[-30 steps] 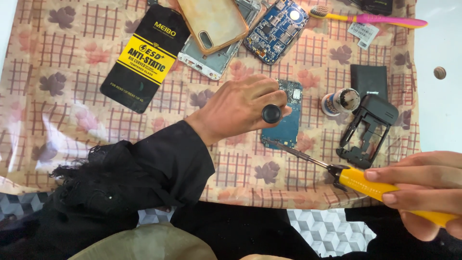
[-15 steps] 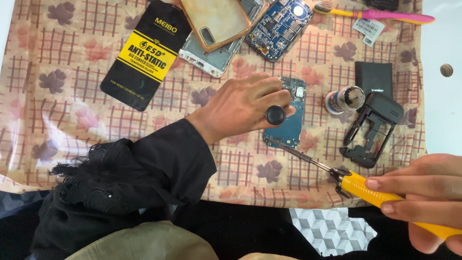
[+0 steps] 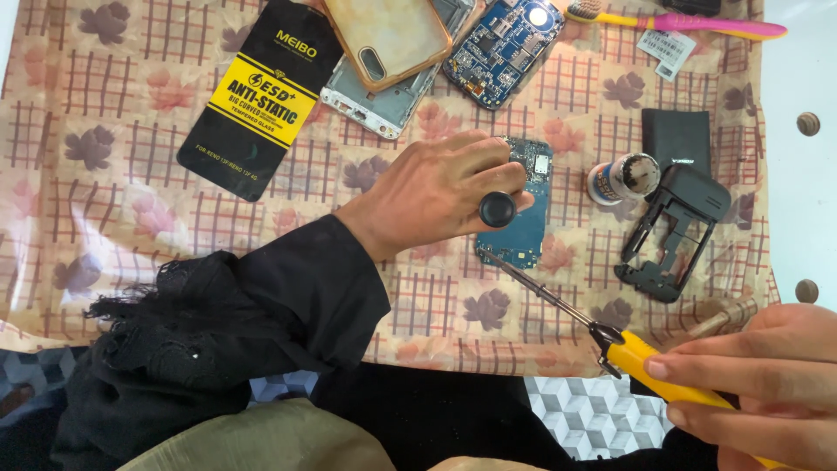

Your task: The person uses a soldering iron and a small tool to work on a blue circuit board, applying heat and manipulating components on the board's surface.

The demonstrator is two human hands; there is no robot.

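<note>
Left hand (image 3: 436, 192) fingers (image 3: 488, 161) pressed flat on small blue rectangular circuit board (image 3: 523, 231), desk centre. Right hand (image 3: 767, 384) fingers clamped on yellow-handled metal screwdriver (image 3: 636, 358); tip touches board's 7 o'clock corner. Black plastic phone frame (image 3: 676, 231) at 3 o'clock.

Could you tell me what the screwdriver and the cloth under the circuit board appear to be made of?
Screwdriver: thin shaft looks like bare metal, grey and glinting; the handle looks like smooth yellow plastic. Cloth: probably a glossy plastic-coated sheet, judging by its sheen and soft creases, though printed fabric is possible.
</note>
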